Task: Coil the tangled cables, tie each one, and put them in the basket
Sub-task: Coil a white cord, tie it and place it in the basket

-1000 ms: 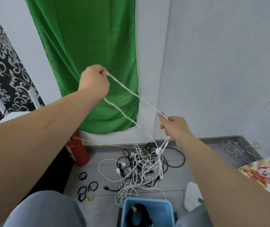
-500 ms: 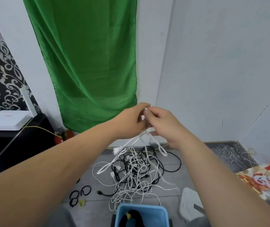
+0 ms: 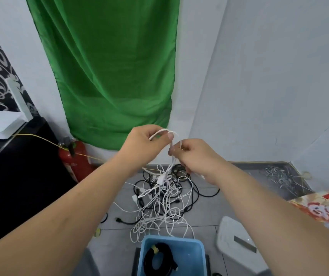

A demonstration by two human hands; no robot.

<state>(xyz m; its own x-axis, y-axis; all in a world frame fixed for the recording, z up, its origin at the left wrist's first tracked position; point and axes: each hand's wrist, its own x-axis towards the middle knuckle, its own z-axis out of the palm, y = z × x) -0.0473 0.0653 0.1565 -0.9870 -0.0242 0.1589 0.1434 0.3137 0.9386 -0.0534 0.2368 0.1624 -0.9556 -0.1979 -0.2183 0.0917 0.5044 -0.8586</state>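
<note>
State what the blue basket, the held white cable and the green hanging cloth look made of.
The blue rectangular basket: likely plastic, smooth moulded rim. The thin white cable: probably plastic sheath, bends in soft loops. The green hanging cloth: thin fabric, matte, draped folds.

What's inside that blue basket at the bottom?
A coiled black cable with a yellow tie lies in the basket. Its near end runs out of view, so anything there is hidden.

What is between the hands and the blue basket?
A tangled pile of cables, white and black, on the floor behind the basket, in the head view. A white cable runs from the left hand and right hand down into it.
</note>
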